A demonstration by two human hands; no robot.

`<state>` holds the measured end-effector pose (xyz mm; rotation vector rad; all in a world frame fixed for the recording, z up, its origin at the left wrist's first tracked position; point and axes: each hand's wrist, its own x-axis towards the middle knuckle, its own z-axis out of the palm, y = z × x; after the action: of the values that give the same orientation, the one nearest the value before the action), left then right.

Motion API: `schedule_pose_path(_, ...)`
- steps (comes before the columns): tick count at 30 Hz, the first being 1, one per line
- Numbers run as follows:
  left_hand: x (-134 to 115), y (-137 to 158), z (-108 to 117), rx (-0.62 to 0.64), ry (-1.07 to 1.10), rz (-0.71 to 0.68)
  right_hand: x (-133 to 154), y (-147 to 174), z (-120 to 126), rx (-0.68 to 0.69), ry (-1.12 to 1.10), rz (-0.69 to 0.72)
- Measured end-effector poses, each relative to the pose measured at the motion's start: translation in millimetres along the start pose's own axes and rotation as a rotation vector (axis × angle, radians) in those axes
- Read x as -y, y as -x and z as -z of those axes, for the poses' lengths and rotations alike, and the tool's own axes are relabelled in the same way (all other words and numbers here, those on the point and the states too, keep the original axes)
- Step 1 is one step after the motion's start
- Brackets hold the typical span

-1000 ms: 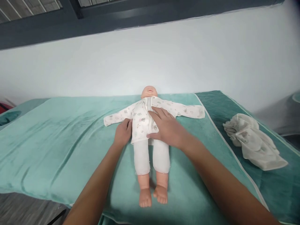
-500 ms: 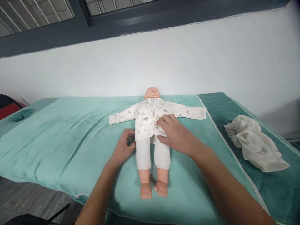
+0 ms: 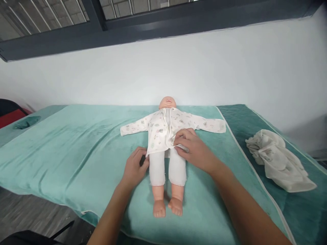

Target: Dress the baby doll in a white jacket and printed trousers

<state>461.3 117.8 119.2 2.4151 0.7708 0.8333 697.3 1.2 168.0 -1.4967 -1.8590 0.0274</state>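
A baby doll point(image 3: 158, 194) lies on its back with its bare feet toward me and its arms spread wide. It wears a white printed baby shirt point(image 3: 157, 131), which parts down the front, over white cloth legs. My right hand point(image 3: 192, 146) pinches the shirt's lower front edge on the right side, and the hem bunches between thumb and fingers. At the opposite lower corner, my left hand point(image 3: 136, 165) has thumb and fingers closed on the hem, pulling it slightly to a point. The fingertips of this hand are partly hidden.
Under the doll is a bed with a light green cover point(image 3: 84, 143). A crumpled white garment point(image 3: 281, 160) lies on the darker green cloth point(image 3: 232, 117) at the right. A white wall point(image 3: 153, 71) rises behind the bed, below a dark window frame point(image 3: 163, 25).
My right hand has taken hold of the shirt's front edge and lifted it a little. My left fingers have closed on the other hem corner. The view has shifted slightly.
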Motion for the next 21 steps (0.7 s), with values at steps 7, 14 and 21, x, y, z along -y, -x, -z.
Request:
schedule_pose_path(7, 0.3, -2.4, -0.2, -0.007, 0.056, 0.033, -4.4, -1.0, 9.2, 0.101, -0.133, 0.0)
schedule_pose_path(14, 12.9, -3.1, -2.7, -0.115, 0.3, 0.165, -9.0, -8.4, 7.3, -0.051, -0.459, -0.204)
schedule_pose_path(21, 18.2, -13.9, -5.4, -0.067, 0.28, 0.337, -22.7, -63.0, -13.7, -0.326, -0.333, -0.407)
